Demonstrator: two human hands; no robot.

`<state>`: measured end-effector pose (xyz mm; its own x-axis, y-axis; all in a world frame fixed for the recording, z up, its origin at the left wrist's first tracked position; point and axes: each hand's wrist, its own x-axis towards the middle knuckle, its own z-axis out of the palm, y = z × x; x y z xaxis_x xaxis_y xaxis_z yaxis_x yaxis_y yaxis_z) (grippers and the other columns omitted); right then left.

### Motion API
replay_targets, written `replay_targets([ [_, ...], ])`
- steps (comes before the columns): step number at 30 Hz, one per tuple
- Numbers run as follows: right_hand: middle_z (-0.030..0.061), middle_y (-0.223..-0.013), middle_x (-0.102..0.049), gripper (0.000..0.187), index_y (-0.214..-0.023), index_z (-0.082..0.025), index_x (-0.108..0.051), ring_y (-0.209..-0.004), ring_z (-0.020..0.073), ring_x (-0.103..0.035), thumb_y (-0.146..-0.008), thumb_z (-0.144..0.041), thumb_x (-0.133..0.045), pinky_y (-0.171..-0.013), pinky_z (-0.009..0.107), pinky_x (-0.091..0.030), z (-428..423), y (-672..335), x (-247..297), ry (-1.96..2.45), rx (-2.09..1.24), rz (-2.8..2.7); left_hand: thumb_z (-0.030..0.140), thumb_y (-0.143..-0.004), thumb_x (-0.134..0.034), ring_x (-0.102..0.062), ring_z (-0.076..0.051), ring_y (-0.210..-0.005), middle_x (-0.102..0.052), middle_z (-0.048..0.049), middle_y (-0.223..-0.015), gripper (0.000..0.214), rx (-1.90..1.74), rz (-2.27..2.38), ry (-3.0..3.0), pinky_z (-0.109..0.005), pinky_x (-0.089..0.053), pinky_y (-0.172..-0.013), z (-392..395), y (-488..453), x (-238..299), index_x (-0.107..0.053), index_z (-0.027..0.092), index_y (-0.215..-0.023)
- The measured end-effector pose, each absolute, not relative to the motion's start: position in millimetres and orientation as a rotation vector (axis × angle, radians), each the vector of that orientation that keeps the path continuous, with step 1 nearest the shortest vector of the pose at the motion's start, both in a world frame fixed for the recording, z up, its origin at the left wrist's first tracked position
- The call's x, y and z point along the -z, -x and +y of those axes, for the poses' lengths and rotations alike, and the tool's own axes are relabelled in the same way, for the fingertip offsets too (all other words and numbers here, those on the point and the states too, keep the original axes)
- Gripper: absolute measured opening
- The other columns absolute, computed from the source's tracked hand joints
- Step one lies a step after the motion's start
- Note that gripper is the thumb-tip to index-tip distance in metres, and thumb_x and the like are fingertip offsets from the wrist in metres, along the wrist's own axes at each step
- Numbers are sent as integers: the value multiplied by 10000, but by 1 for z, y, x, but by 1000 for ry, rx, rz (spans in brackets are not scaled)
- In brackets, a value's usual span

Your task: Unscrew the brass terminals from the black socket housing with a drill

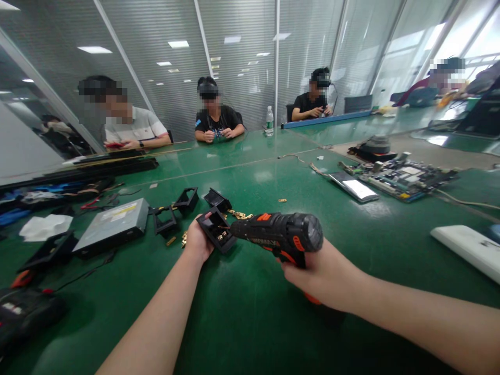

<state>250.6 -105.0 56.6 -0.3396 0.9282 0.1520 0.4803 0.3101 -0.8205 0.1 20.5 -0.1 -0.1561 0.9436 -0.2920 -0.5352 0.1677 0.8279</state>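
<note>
My left hand [198, 240] grips a small black plastic box part [217, 229] with brass contacts inside, held just above the green table [250, 302]. My right hand [320, 273] is closed round the handle of a black and orange electric screwdriver [279, 234]. Its tip points left into the open face of the black part. Small brass pieces [239, 214] lie on the table just behind the part. Similar black parts [186, 200] sit to the left and behind.
A grey optical drive [114, 225] lies at left, with tools and cables [58, 190] beyond it. A circuit board [402, 177] and a phone [354, 187] lie at right, a white device [469, 249] at far right. Several other people sit along the far side.
</note>
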Motion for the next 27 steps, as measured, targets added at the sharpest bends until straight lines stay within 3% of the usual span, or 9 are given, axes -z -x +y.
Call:
replay_targets([
  [3, 121, -1041, -653, 686, -1376, -171, -449, -919, 294, -644, -707, -154, -600, -832, 447, -532, -113, -244, -44, 1314, -561, -1952, 310, -772, -521, -648, -258, -595, -662, -77, -677, 197, -1382, 1051, -498, -389, -540, -525, 22, 1, 2, -649, 162, -791],
  [6, 151, -1192, -604, 970, -1523, -164, -133, -885, 275, -661, -690, -140, -628, -854, 462, -546, -120, -238, -37, 1296, -467, -1822, 326, -790, -495, -641, -245, -574, -656, -63, -661, 209, -1399, 1049, -471, -378, -532, -524, 23, 3, 3, -640, 176, -795],
  [10, 135, -1328, -521, 1089, -1534, -247, 63, -943, 262, -655, -712, -91, -634, -899, 474, -550, -129, -234, -33, 1166, -390, -1704, 333, -806, -480, -630, -229, -541, -654, -60, -650, 226, -1401, 1050, -474, -352, -516, -504, 23, 4, 4, -642, 177, -822],
  [13, 166, -1422, -428, 1065, -1527, -295, 110, -1162, 346, -567, -777, -90, -617, -880, 541, -550, -130, -236, -33, 1084, -180, -1806, 327, -806, -480, -640, -232, -555, -668, -61, -679, 229, -1411, 1052, -483, -359, -523, -514, 23, 4, 6, -643, 176, -862],
  [16, 178, -1523, -243, 974, -1521, -405, 18, -1270, 422, -467, -828, -71, -580, -808, 578, -565, -130, -239, -35, 1079, 23, -1940, 324, -793, -497, -657, -247, -592, -675, -69, -700, 234, -1402, 1033, -519, -378, -539, -543, 24, 4, 8, -647, 166, -881],
  [18, 178, -1533, -171, 941, -1504, -467, -63, -1189, 433, -532, -829, -41, -560, -717, 553, -591, -133, -239, -36, 1117, 89, -1993, 329, -788, -506, -655, -252, -589, -673, -71, -697, 236, -1400, 1041, -535, -381, -539, -537, 25, 5, 9, -648, 165, -882],
  [21, 196, -1511, -160, 959, -1489, -507, -55, -994, 394, -635, -822, -50, -571, -577, 496, -600, -138, -236, -35, 1144, 138, -2058, 350, -791, -505, -630, -241, -537, -662, -64, -673, 240, -1396, 1076, -504, -363, -518, -489, 26, 6, 9, -643, 176, -882],
  [27, 202, -1443, -215, 1010, -1495, -484, 5, -898, 348, -648, -795, -50, -580, -542, 474, -598, -140, -234, -31, 1208, 210, -2083, 376, -795, -491, -613, -234, -516, -653, -56, -664, 245, -1398, 1098, -498, -348, -498, -463, 28, 7, 8, -632, 192, -877],
])
